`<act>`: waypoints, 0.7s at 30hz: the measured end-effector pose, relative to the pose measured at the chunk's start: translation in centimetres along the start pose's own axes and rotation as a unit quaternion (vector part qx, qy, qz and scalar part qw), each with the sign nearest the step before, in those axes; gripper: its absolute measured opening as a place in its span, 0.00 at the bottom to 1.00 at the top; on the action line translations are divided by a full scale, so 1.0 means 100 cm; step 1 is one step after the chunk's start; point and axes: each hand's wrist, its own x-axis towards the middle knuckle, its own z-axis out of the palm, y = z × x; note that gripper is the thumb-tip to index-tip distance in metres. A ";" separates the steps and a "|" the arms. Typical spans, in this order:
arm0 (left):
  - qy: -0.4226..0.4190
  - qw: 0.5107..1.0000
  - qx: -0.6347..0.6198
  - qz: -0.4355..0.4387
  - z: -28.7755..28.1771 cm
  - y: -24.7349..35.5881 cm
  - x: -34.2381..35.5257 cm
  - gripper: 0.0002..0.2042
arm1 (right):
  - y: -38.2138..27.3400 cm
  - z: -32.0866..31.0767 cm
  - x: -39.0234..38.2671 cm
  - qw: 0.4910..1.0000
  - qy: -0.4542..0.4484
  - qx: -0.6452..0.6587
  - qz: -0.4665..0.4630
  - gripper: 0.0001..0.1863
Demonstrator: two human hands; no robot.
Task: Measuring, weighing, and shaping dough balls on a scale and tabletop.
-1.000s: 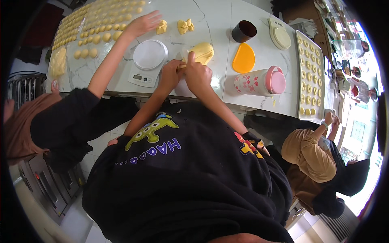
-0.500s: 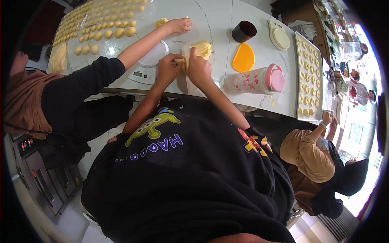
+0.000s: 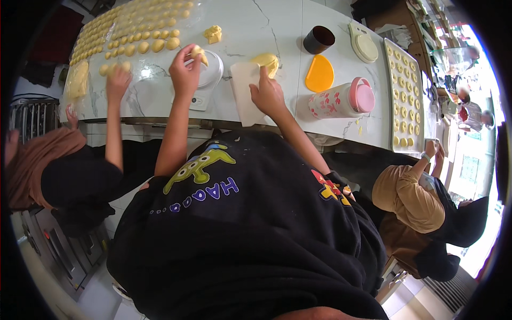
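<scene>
My left hand [image 3: 184, 70] holds a small piece of yellow dough [image 3: 198, 52] over the round white pan of a kitchen scale [image 3: 209, 78]. Just right of the scale, my right hand [image 3: 266, 94] grips a white plastic scraper [image 3: 243, 90] lying flat on the marble counter [image 3: 277, 26]. The lump of yellow dough [image 3: 268, 62] sits just beyond my right fingers. My black sweatshirt fills the lower half of the view.
A co-worker's hand [image 3: 118, 81] at the left touches rows of dough balls [image 3: 133, 32]. A loose dough chunk [image 3: 213, 34], dark cup [image 3: 319, 39], orange scraper [image 3: 320, 73], pink-lidded jar [image 3: 344, 99] and tray of small pieces [image 3: 405, 90] lie around. Another person [image 3: 416, 197] bends at the right.
My left hand left the dough lump and carried a piece left to the scale. The co-worker's arm drew back from across the scale to the dough balls at the left.
</scene>
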 end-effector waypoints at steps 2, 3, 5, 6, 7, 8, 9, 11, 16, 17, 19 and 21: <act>0.009 0.996 0.094 -0.008 -0.012 -0.002 0.003 0.14 | -0.002 -0.003 0.005 1.000 -0.018 0.022 0.013 0.27; 0.008 0.995 0.094 -0.008 -0.017 -0.007 0.002 0.14 | 0.000 -0.002 0.006 0.999 -0.018 0.023 0.015 0.27; -0.112 0.966 0.232 0.014 -0.022 -0.020 -0.001 0.13 | 0.001 0.000 0.005 0.999 0.011 0.034 0.001 0.28; -0.124 0.952 0.279 0.022 -0.023 -0.024 -0.001 0.12 | 0.001 0.000 0.004 0.999 0.010 0.034 0.002 0.28; -0.125 0.952 0.279 0.021 -0.022 -0.028 -0.004 0.12 | 0.001 -0.001 0.001 0.999 0.015 0.038 0.005 0.27; -0.092 0.901 0.414 0.085 -0.011 -0.012 -0.012 0.15 | 0.005 -0.003 -0.002 0.999 0.022 0.039 0.015 0.27; -0.052 0.827 0.540 0.146 -0.005 0.000 -0.017 0.18 | 0.005 -0.006 -0.004 0.999 0.020 0.038 0.017 0.27; -0.003 0.835 0.516 0.189 0.005 0.008 -0.019 0.22 | 0.006 -0.017 -0.006 0.996 0.051 0.051 0.043 0.25; -0.150 0.935 0.289 0.140 0.037 -0.005 -0.037 0.34 | 0.033 -0.037 -0.005 0.985 0.168 0.039 -0.021 0.22; -0.203 0.949 0.235 0.047 0.050 -0.001 -0.050 0.36 | 0.034 -0.041 -0.004 0.985 0.167 0.039 -0.022 0.22; -0.230 0.936 0.265 -0.028 0.073 0.016 -0.067 0.37 | 0.038 -0.048 -0.004 0.982 0.182 0.041 -0.025 0.21; -0.252 0.917 0.293 -0.104 0.085 0.014 -0.075 0.39 | 0.039 -0.051 -0.005 0.982 0.181 0.036 -0.035 0.21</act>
